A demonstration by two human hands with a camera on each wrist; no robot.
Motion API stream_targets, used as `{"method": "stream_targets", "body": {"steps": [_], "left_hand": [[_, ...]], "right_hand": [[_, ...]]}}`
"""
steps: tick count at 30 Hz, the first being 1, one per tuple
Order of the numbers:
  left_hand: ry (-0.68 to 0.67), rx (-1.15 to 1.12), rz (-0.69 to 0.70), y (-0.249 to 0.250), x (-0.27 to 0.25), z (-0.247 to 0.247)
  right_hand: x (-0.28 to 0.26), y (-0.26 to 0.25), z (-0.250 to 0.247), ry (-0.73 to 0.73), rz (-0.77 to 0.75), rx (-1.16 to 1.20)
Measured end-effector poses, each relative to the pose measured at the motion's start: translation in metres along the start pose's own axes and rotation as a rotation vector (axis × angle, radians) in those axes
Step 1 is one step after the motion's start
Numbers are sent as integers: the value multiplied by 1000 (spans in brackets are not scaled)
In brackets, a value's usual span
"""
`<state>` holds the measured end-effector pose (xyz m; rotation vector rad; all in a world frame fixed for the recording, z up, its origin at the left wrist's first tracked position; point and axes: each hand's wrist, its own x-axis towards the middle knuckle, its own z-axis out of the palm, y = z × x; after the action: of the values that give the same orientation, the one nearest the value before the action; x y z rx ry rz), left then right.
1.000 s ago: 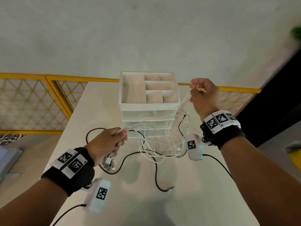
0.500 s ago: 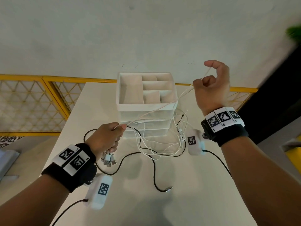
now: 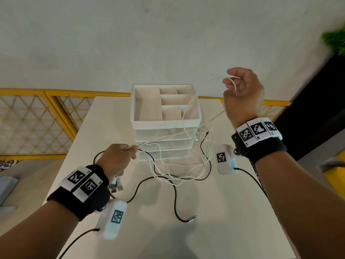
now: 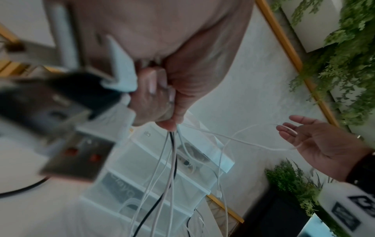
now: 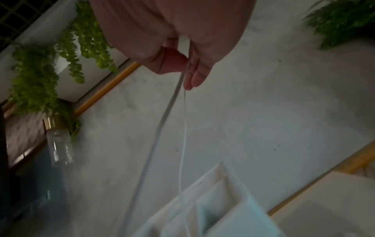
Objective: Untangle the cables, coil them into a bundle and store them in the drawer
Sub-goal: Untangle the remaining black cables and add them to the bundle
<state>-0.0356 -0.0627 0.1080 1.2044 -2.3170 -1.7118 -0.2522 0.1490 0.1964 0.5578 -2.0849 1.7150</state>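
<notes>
A tangle of white cables [image 3: 179, 166] and a black cable [image 3: 175, 199] lies on the white table [image 3: 214, 212] in front of a white drawer unit [image 3: 166, 128]. My left hand [image 3: 119, 156] grips several cables [image 4: 172, 168] in a fist near the unit's lower left, and USB plugs [image 3: 116, 186] hang below it. My right hand [image 3: 240, 90] is raised to the unit's upper right, fingers curled round one white cable [image 5: 168, 112]. That cable runs down across the unit's open top tray to my left hand [image 4: 162, 96].
The unit's top tray has open compartments, and translucent drawers [image 4: 142, 184] below are closed. A yellow mesh railing [image 3: 37, 118] borders the table's far side. Green plants [image 4: 345, 64] hang on the right. The black cable's loose metal plug [image 3: 192, 219] lies on the near table.
My right hand has risen up and to the right, drawing the white cable out of the tangle. The left hand has kept its grip in about the same place.
</notes>
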Motion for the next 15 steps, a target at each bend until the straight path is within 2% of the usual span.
{"method": "stream_targets", "body": {"steps": [2, 4, 5, 6, 7, 9, 11, 13, 15], "left_hand": [[29, 18, -13, -3, 5, -1], [51, 34, -29, -7, 9, 1], [66, 44, -44, -9, 10, 3], [84, 56, -59, -11, 10, 4], [104, 71, -70, -12, 11, 6], [150, 91, -65, -14, 11, 6], [184, 83, -38, -15, 13, 6], [201, 120, -21, -15, 14, 6], [189, 175, -37, -16, 16, 8]], "right_hand": [[6, -11, -1, 47, 129, 228], [14, -27, -2, 47, 349, 594], [17, -32, -2, 28, 437, 672], [18, -34, 0, -12, 502, 612], [17, -33, 2, -83, 548, 442], [8, -20, 8, -292, 618, -10], [-3, -4, 7, -515, 715, -358], [-14, 2, 4, -751, 758, -514], [-20, 1, 3, -841, 686, -402]]}}
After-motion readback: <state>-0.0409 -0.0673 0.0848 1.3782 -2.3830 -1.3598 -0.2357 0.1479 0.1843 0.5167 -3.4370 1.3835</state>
